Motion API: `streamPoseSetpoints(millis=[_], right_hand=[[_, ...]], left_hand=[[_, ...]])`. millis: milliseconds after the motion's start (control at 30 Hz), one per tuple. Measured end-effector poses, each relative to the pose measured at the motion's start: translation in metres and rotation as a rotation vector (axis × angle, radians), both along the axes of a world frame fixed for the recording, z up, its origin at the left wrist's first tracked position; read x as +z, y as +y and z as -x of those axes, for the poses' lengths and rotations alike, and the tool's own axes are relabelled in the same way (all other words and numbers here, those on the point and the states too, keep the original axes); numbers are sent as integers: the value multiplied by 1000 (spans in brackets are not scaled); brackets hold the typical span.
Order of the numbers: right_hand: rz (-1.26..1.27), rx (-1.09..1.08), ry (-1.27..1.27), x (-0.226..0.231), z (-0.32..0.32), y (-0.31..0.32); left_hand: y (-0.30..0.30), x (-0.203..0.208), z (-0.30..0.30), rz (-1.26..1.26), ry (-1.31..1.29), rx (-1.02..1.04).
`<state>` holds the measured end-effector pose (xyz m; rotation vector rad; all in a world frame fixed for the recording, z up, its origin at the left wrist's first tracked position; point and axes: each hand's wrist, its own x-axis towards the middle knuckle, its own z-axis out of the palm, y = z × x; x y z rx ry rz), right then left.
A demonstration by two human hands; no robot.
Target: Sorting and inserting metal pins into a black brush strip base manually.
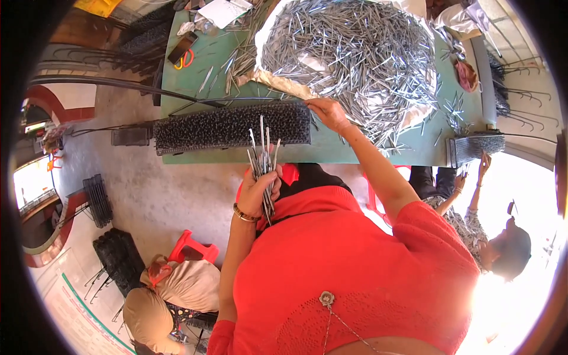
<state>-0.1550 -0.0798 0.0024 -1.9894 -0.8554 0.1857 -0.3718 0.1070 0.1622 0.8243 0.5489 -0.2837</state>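
My left hand is closed around a bundle of thin silvery metal sticks, held upright in front of my body with their tips fanned out. Behind the bundle, a long black rack with a dense, bristly face lies along the table's near edge. My right hand is pinched at the rack's upper right corner. Whatever lies between those fingers is too small to make out. Just beyond that hand spreads a large heap of the same metal sticks on a pale sheet.
The green table also bears orange-handled scissors, a dark phone and loose sticks. At right, another person works on a similar rack. More racks, a red stool and stuffed sacks stand at left.
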Motion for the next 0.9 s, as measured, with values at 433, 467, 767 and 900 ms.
streamPoseSetpoints(millis=[433, 467, 767, 900], right_hand=[[-50, -86, 68, -7, 3, 2], [-43, -77, 53, -8, 2, 1], [-15, -56, -29, -3, 5, 4], [-10, -61, -35, -7, 5, 4]], left_hand=[[-3, 0, -3, 26, 12, 5], [-3, 0, -3, 27, 12, 4], [-4, -5, 0, 26, 18, 11], [-5, -4, -2, 29, 9, 17]])
